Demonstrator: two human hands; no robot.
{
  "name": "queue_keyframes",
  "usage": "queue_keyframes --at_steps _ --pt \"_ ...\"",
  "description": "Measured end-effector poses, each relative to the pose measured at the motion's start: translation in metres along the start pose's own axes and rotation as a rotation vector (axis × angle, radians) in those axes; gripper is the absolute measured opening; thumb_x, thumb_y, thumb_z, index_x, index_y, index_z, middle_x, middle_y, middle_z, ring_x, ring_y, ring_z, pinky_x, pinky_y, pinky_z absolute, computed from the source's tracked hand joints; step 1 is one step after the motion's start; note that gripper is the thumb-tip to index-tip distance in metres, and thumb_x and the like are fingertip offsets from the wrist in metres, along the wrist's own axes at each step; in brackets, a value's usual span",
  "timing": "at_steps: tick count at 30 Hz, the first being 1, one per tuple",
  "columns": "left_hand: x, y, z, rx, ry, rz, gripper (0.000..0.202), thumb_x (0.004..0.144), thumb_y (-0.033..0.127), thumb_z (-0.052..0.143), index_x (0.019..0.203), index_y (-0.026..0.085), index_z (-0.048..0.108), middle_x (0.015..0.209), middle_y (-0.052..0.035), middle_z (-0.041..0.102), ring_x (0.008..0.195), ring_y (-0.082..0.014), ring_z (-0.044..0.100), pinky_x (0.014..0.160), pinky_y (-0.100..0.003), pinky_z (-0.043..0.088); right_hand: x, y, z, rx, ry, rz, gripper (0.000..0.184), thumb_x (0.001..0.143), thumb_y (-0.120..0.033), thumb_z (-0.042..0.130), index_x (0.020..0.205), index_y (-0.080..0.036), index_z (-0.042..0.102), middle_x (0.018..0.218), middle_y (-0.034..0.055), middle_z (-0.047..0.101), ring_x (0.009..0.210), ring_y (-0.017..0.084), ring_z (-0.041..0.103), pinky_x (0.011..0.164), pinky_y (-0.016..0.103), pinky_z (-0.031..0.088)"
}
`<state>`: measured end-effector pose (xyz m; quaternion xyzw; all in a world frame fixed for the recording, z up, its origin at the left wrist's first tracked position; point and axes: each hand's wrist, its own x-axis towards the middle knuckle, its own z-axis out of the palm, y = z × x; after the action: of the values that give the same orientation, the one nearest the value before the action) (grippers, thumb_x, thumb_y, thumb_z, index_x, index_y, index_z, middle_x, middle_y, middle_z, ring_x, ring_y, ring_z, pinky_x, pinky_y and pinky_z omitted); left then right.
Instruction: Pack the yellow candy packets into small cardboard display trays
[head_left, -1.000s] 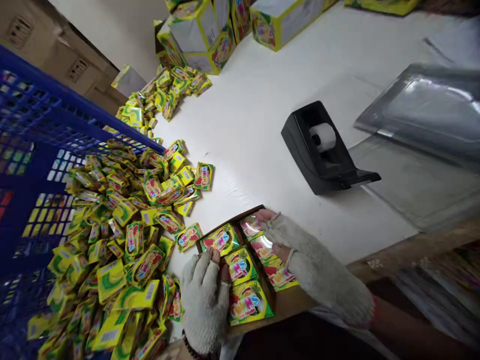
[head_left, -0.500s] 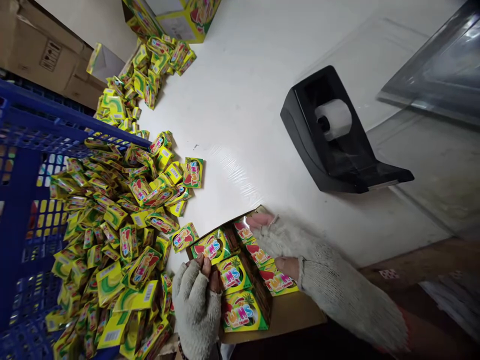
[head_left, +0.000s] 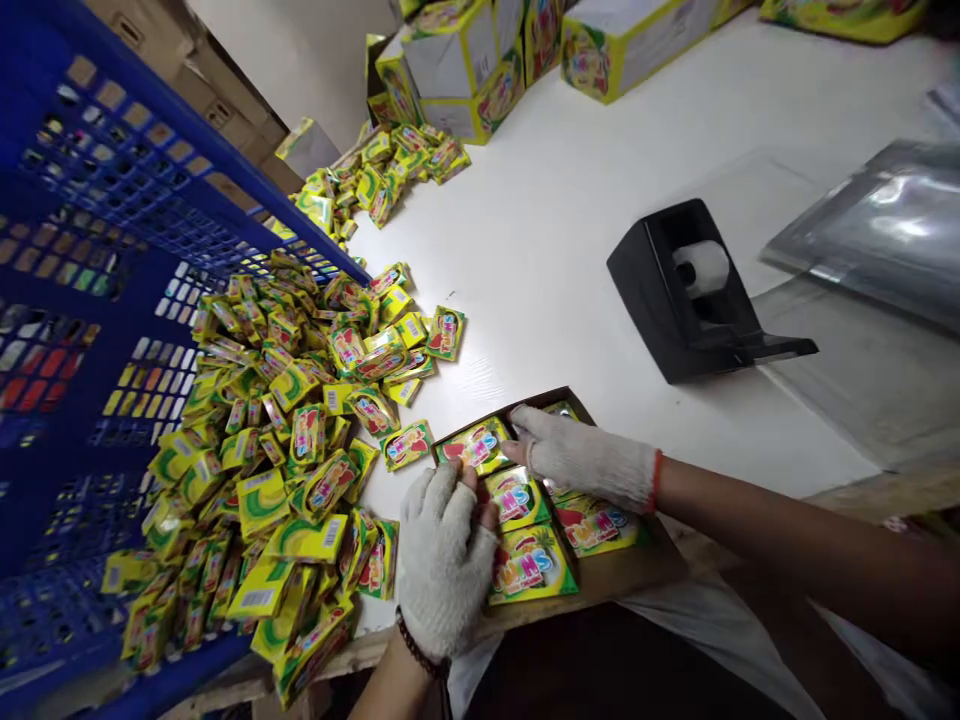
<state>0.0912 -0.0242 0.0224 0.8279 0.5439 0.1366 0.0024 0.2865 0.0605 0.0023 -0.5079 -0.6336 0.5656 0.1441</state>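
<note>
Table (head_left: 547, 260) first: what is seen?

A white, flat top is seen. Big boxes (head_left: 472, 70) are stacked at the back, and loose packs (head_left: 262, 440) are heaped by a blue crate (head_left: 135, 330).

What has been changed since half a second ago?

The right hand (head_left: 585, 455) was held over the right row of packs in the box (head_left: 637, 580); now its tips are brought over to the left row's top pack. The left hand (head_left: 450, 550) is kept bent at the left side. Whether anything is gripped by either hand cannot be told.

Where is room left?

The box is set at the near edge, crowded by loose packs on its left. Bare white space is left beyond it, up to the black tape holder (head_left: 664, 310).
</note>
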Motion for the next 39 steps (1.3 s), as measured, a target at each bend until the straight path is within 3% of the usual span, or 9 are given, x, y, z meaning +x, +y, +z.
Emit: queue_keyframes --at_steps 3,9,14,18,23,27,29,35,39 --pt "-0.015 0.011 -0.007 -0.086 -0.045 0.011 0.023 0.092 0.021 0.058 0.114 0.017 0.063 0.118 -0.0101 0.068 0.106 -0.027 0.06 0.093 -0.047 0.053 0.007 -0.015 0.002 -0.067 -0.042 0.212 0.03 0.092 -0.039 0.056 0.11 -0.016 0.061 0.089 0.0078 0.071 0.076 0.02 0.064 0.064 0.027 0.045" --pt "-0.034 0.022 0.001 -0.113 -0.12 0.009 0.02 0.085 0.019 0.064 0.105 0.016 0.066 0.112 -0.0074 0.071 0.1 -0.0266 0.062 0.093 -0.047 0.054 0.002 -0.028 0.019 -0.048 0.183 0.199 0.04 0.083 -0.036 0.063 0.118 -0.018 0.054 0.097 0.0063 0.07 0.089 0.022 0.065 0.074 0.03 0.046" --pt "-0.035 0.019 0.003 -0.137 -0.111 0.003 0.017 0.084 0.023 0.066 0.1 0.016 0.065 0.105 -0.0061 0.07 0.096 -0.026 0.062 0.093 -0.046 0.054 -0.016 -0.036 0.016 0.327 0.276 0.226 0.047 0.071 -0.031 0.064 0.115 -0.021 0.049 0.096 0.0042 0.07 0.081 0.02 0.067 0.066 0.03 0.052" --pt "-0.039 0.016 0.008 -0.219 -0.011 0.023 0.018 0.086 0.023 0.063 0.102 0.015 0.065 0.104 -0.006 0.07 0.095 -0.0243 0.063 0.094 -0.044 0.053 -0.04 -0.029 -0.003 0.589 0.348 0.171 0.054 0.07 -0.033 0.069 0.119 -0.027 0.048 0.106 0.0041 0.072 0.087 0.022 0.07 0.07 0.031 0.058" --pt "-0.04 0.013 0.007 -0.411 0.125 -0.036 0.015 0.093 0.029 0.054 0.085 0.019 0.062 0.091 -0.0057 0.07 0.09 -0.0241 0.065 0.088 -0.046 0.052 -0.056 -0.007 -0.008 0.579 0.221 0.308 0.067 0.063 -0.038 0.079 0.122 -0.021 0.052 0.109 0.0095 0.073 0.095 0.028 0.071 0.079 0.037 0.061" --pt "-0.043 0.013 -0.005 -0.87 0.243 -0.238 0.048 0.098 0.059 0.042 0.122 0.019 0.054 0.105 -0.0111 0.069 0.087 -0.0225 0.067 0.076 -0.039 0.057 -0.068 -0.005 0.01 0.457 0.274 0.265 0.063 0.065 -0.045 0.078 0.118 -0.02 0.055 0.097 0.007 0.073 0.087 0.026 0.071 0.072 0.036 0.061" --pt "-0.044 0.014 -0.009 -0.986 0.191 -0.362 0.053 0.097 0.056 0.048 0.136 0.019 0.042 0.107 -0.0106 0.068 0.083 -0.0195 0.068 0.07 -0.034 0.058 -0.076 -0.01 0.023 0.42 0.247 0.236 0.056 0.07 -0.047 0.075 0.115 -0.021 0.057 0.094 0.0059 0.073 0.081 0.024 0.07 0.07 0.035 0.061" --pt "-0.03 -0.003 -0.011 -0.283 0.318 -0.184 0.039 0.09 0.016 0.059 0.128 0.021 0.054 0.136 -0.0163 0.056 0.124 -0.0296 0.055 0.099 -0.048 0.05 -0.083 -0.028 0.043 0.243 0.192 0.137 0.033 0.088 -0.049 0.054 0.109 -0.024 0.056 0.079 0.0018 0.068 0.068 0.019 0.067 0.062 0.031 0.059" --pt "0.001 -0.027 -0.016 0.018 0.048 -0.061 0.059 0.083 0.019 0.068 0.139 0.018 0.048 0.149 -0.0184 0.046 0.138 -0.0425 0.04 0.11 -0.069 0.034 -0.082 -0.031 0.037 -0.221 0.176 0.034 0.023 0.094 -0.039 0.041 0.1 -0.026 0.059 0.07 0.0004 0.063 0.064 0.02 0.065 0.061 0.033 0.057"
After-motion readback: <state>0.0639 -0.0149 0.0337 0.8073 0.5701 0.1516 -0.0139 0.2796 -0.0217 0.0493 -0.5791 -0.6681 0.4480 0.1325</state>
